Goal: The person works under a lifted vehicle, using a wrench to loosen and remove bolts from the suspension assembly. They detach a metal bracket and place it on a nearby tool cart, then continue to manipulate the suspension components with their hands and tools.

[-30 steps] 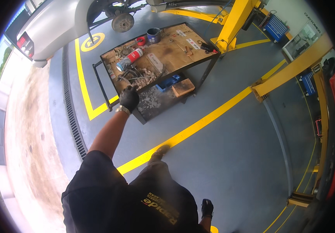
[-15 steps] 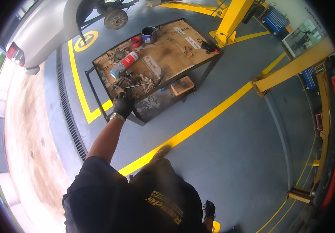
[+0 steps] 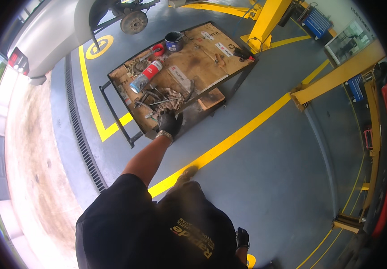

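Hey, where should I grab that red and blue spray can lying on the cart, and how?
Probably around the middle of the spray can, from above, fingers wrapped across its length: it is a long cylinder lying on its side. Sliding in from where the gloved left hand is looks worse, since loose metal parts lie along that near side.

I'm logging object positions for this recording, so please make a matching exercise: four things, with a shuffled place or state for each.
Things:
1. left hand
2. can
3. tub
4. right hand

Places or states:
A. standing upright
B. low down, well apart from the cart
C. at the cart's near edge
D. lying on its side

Pairs: 1-C, 2-D, 3-A, 4-B
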The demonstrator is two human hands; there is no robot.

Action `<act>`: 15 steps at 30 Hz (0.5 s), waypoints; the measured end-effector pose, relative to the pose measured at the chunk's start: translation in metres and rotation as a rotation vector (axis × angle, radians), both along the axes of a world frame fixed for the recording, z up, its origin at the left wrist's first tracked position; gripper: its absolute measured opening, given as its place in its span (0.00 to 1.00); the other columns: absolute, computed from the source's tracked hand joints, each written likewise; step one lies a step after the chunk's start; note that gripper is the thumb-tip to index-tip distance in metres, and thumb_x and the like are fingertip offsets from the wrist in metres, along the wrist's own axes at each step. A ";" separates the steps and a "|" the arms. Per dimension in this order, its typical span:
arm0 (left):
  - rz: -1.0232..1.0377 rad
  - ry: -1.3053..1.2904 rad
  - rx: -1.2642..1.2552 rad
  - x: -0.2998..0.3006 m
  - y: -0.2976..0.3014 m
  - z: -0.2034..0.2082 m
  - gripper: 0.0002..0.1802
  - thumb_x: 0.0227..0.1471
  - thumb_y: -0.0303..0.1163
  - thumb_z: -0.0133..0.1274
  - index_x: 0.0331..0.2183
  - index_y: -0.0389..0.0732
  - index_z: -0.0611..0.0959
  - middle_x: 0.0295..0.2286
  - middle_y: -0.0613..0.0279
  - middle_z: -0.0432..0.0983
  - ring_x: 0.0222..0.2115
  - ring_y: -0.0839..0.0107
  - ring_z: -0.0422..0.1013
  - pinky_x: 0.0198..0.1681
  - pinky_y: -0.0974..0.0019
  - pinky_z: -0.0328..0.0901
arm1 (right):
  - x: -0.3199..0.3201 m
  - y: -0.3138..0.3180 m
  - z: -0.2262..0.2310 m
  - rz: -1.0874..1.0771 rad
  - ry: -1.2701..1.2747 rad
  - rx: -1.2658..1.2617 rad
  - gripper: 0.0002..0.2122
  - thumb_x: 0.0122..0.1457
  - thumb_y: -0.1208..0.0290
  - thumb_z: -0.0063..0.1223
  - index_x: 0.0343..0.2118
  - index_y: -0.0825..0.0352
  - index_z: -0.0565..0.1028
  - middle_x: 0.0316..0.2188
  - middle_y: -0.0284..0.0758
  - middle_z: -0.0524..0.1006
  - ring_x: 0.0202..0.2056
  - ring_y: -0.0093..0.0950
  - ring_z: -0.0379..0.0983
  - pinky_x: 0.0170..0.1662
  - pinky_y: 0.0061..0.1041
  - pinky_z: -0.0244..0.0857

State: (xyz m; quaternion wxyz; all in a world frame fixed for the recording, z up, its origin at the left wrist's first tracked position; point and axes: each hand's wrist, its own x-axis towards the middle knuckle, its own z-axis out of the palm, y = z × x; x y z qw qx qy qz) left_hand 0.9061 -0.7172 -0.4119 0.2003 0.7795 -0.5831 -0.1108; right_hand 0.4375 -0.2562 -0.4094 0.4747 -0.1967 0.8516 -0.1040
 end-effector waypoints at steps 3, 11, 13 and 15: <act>0.002 0.013 0.017 -0.017 0.003 0.021 0.26 0.50 0.49 0.50 0.41 0.36 0.78 0.40 0.45 0.72 0.41 0.46 0.68 0.44 0.48 0.62 | 0.001 -0.003 0.023 0.009 -0.002 0.010 0.16 0.58 0.58 0.51 0.40 0.67 0.73 0.27 0.34 0.76 0.24 0.24 0.73 0.29 0.23 0.67; -0.101 -0.017 0.081 0.023 0.026 0.078 0.23 0.49 0.47 0.49 0.45 0.44 0.77 0.42 0.45 0.72 0.44 0.46 0.67 0.47 0.47 0.61 | -0.008 -0.005 0.074 -0.256 -0.011 -0.044 0.17 0.59 0.57 0.50 0.40 0.68 0.73 0.28 0.34 0.77 0.24 0.24 0.73 0.29 0.23 0.67; -0.078 -0.087 0.312 0.032 0.030 0.117 0.23 0.49 0.47 0.50 0.45 0.47 0.77 0.42 0.48 0.73 0.43 0.47 0.68 0.46 0.47 0.62 | -0.017 0.008 0.075 -0.244 -0.052 -0.042 0.17 0.59 0.57 0.50 0.41 0.67 0.73 0.27 0.34 0.76 0.24 0.23 0.73 0.29 0.23 0.67; -0.076 -0.079 0.268 0.027 0.024 0.123 0.21 0.46 0.48 0.52 0.41 0.47 0.80 0.37 0.47 0.76 0.39 0.47 0.72 0.42 0.48 0.65 | -0.010 -0.016 0.112 0.037 -0.035 0.077 0.18 0.58 0.55 0.50 0.40 0.68 0.74 0.29 0.36 0.77 0.26 0.26 0.75 0.31 0.25 0.68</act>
